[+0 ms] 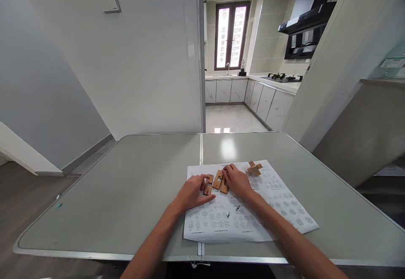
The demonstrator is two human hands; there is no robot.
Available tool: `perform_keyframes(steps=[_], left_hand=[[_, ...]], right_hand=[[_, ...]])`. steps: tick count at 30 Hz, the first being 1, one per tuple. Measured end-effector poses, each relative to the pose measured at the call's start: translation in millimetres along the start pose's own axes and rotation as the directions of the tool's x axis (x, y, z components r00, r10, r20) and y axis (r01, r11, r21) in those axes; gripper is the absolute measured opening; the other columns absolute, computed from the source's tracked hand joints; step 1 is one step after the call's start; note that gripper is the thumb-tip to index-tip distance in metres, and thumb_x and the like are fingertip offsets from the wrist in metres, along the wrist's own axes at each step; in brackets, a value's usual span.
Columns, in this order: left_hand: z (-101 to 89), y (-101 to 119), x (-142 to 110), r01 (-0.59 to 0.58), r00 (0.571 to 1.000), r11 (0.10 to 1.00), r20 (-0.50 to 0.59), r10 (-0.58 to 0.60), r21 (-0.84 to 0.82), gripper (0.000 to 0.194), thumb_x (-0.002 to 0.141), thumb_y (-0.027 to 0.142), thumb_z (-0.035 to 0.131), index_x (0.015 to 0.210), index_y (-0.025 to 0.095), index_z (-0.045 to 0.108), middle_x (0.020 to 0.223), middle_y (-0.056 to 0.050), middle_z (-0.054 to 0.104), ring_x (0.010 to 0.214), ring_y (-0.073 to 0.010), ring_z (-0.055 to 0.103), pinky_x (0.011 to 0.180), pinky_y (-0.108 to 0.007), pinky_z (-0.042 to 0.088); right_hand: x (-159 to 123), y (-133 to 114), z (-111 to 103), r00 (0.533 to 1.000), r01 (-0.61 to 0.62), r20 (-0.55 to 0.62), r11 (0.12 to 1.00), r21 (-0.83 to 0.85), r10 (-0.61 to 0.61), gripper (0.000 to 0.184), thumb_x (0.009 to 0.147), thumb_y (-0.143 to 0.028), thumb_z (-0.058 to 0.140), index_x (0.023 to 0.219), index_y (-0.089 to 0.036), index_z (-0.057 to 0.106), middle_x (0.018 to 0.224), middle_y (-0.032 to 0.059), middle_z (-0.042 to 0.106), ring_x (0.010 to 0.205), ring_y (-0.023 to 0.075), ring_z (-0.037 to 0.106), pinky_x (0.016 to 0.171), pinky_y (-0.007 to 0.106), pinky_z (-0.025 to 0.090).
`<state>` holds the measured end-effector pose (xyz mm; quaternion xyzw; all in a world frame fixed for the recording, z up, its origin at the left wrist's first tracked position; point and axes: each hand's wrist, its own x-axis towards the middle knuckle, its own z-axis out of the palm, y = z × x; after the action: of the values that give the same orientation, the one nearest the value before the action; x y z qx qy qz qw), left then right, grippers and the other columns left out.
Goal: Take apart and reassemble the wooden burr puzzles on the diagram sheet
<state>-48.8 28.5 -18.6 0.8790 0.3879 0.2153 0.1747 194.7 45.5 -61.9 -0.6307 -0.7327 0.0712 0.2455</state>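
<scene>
Three flat wooden puzzle pieces with cut-out notches lie side by side on a printed paper sheet (205, 232). My left hand (195, 191) has its index finger at the top and its thumb near the bottom of the left wooden puzzle piece (208, 186). Between my hands is the middle wooden puzzle piece (217, 180). My right hand (237, 181) has curled fingers on the right wooden puzzle piece (224, 187), partly covering it. Beyond my right hand sits a cross-shaped wooden assembly (254, 168).
The sheet lies on a grey-green folding table (126, 199) with a metal edge and a centre seam. A small teal bit (58, 205) is near its left edge. Past the table, a doorway opens onto a kitchen with a gas hob (283, 77) and white cabinets (224, 90).
</scene>
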Motion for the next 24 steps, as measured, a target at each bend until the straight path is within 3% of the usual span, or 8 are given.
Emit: perform_keyframes(steps=[5, 9, 13, 15, 19, 24], left_hand=[[1.2, -1, -1, 0.000, 1.000, 0.999, 0.017, 0.001, -0.049, 0.070, 0.075, 0.051, 0.087, 0.131, 0.026, 0.053, 0.091, 0.001, 0.066, 0.085, -0.0225, 0.065, 0.085, -0.038, 0.051], [3.0, -4, -1, -0.019, 0.998, 0.998, -0.064, 0.016, -0.054, 0.079, 0.070, 0.054, 0.089, 0.134, 0.026, 0.051, 0.124, -0.009, 0.063, 0.102, -0.0278, 0.067, 0.090, -0.043, 0.054], [4.9, -7, 0, -0.061, 0.988, 0.998, -0.139, 0.060, -0.007, 0.098, 0.063, 0.062, 0.091, 0.142, 0.026, 0.047, 0.147, -0.016, 0.050, 0.130, -0.0373, 0.055, 0.107, -0.053, 0.048], [5.7, -8, 1, -0.065, 0.986, 0.998, -0.151, 0.065, 0.005, 0.102, 0.061, 0.064, 0.092, 0.145, 0.026, 0.046, 0.149, -0.016, 0.050, 0.137, -0.0394, 0.050, 0.113, -0.056, 0.043], [6.6, -9, 2, -0.023, 0.991, 1.000, -0.133, 0.021, -0.013, 0.104, 0.059, 0.063, 0.093, 0.145, 0.025, 0.048, 0.138, -0.015, 0.060, 0.128, -0.0392, 0.057, 0.110, -0.056, 0.046], [7.2, -8, 2, -0.009, 0.992, 1.000, -0.123, 0.006, -0.023, 0.093, 0.067, 0.060, 0.088, 0.144, 0.026, 0.050, 0.132, -0.014, 0.063, 0.123, -0.0365, 0.060, 0.107, -0.054, 0.048]], right_hand=[[-1, -3, 4, 0.996, 0.082, 0.010, 0.992, 0.096, -0.084, 0.030, 0.111, -0.031, 0.035, 0.111, -0.023, 0.065, 0.112, 0.0071, 0.066, 0.084, 0.0203, 0.069, 0.071, 0.030, 0.048], [-5, -8, 4, 0.990, 0.138, 0.011, 0.974, 0.180, -0.142, 0.030, 0.111, -0.030, 0.034, 0.114, -0.025, 0.063, 0.113, 0.0060, 0.066, 0.089, 0.0201, 0.070, 0.078, 0.031, 0.052], [-7, -13, 2, 0.981, 0.188, -0.017, 0.923, 0.336, -0.194, 0.029, 0.110, -0.029, 0.034, 0.117, -0.025, 0.062, 0.119, 0.0071, 0.064, 0.100, 0.0212, 0.069, 0.087, 0.034, 0.055], [-7, -14, 2, 0.977, 0.202, -0.039, 0.864, 0.462, -0.208, 0.028, 0.109, -0.028, 0.036, 0.115, -0.025, 0.062, 0.119, 0.0085, 0.063, 0.102, 0.0224, 0.068, 0.091, 0.037, 0.056], [-6, -18, 0, 0.976, 0.162, 0.006, 0.738, 0.655, -0.219, 0.026, 0.106, -0.027, 0.037, 0.111, -0.023, 0.062, 0.115, 0.0084, 0.061, 0.085, 0.0192, 0.069, 0.084, 0.039, 0.059], [-8, -22, -3, 0.972, 0.138, 0.031, 0.674, 0.726, -0.232, 0.025, 0.101, -0.023, 0.038, 0.109, -0.022, 0.062, 0.110, 0.0067, 0.061, 0.085, 0.0177, 0.070, 0.084, 0.038, 0.059]])
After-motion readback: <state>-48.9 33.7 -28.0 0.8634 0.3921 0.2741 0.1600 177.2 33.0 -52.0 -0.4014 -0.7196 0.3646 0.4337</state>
